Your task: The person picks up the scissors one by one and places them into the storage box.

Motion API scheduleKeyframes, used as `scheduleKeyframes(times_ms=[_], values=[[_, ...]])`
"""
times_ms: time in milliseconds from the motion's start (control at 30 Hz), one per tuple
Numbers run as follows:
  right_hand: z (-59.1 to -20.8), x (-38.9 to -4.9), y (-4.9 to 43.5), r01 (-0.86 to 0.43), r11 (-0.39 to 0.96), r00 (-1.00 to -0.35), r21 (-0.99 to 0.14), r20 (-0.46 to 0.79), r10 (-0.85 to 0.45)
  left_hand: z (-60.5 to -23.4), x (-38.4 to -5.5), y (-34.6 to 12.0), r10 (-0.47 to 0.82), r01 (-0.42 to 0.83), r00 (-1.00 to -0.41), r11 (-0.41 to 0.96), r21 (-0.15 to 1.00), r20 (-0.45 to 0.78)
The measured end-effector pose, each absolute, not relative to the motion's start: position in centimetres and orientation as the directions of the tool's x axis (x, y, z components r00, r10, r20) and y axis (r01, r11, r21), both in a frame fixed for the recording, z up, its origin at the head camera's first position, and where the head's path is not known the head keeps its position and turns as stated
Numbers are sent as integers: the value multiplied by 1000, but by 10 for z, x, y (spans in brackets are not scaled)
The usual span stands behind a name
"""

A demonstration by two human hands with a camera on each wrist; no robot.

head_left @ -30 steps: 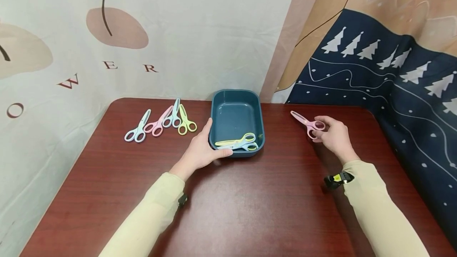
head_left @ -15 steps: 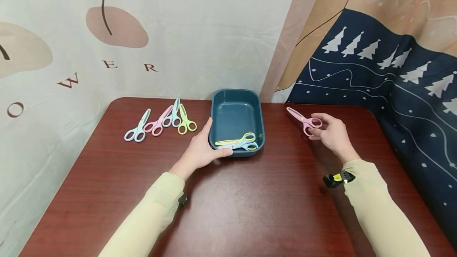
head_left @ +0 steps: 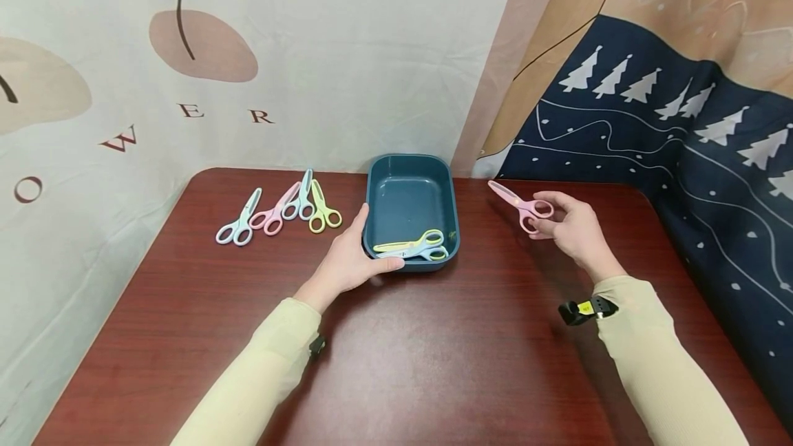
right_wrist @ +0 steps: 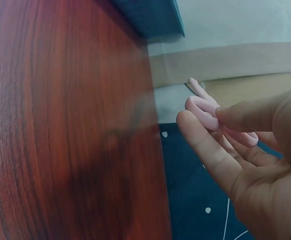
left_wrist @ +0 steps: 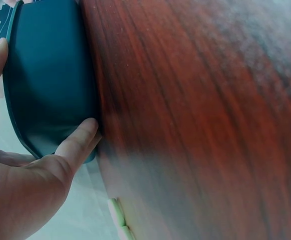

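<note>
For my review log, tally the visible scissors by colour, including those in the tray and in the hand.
Light blue scissors: 3
Pink scissors: 2, one held in the right hand
Yellow-green scissors: 2
Total: 7 scissors visible

We see a dark red-brown, wood-grained table (head_left: 434, 343) with rounded far corners, and behind it a pale cloth (head_left: 353, 47) printed with red letters (head_left: 187, 111) and beige and pink-brown shapes (head_left: 215, 50); further right, past a dusty-pink stripe (head_left: 502, 64), we find navy cloth (head_left: 719, 181) with white trees (head_left: 580, 76) below tan patches (head_left: 700, 29)
</note>
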State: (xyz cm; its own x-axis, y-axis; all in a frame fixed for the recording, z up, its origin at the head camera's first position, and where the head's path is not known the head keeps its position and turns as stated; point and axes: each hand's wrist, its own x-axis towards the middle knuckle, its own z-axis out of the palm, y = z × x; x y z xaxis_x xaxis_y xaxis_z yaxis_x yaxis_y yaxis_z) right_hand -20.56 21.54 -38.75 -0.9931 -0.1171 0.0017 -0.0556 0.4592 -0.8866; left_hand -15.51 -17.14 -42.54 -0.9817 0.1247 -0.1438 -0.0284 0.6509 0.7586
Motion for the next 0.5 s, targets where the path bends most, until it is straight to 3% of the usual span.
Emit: scheduleKeyframes(times_ms=[500], values=[[-375, -203, 203, -21, 441, -988, -897, -49, -145, -427, -156, -171, 121, -33, -982, 650, 760, -146]])
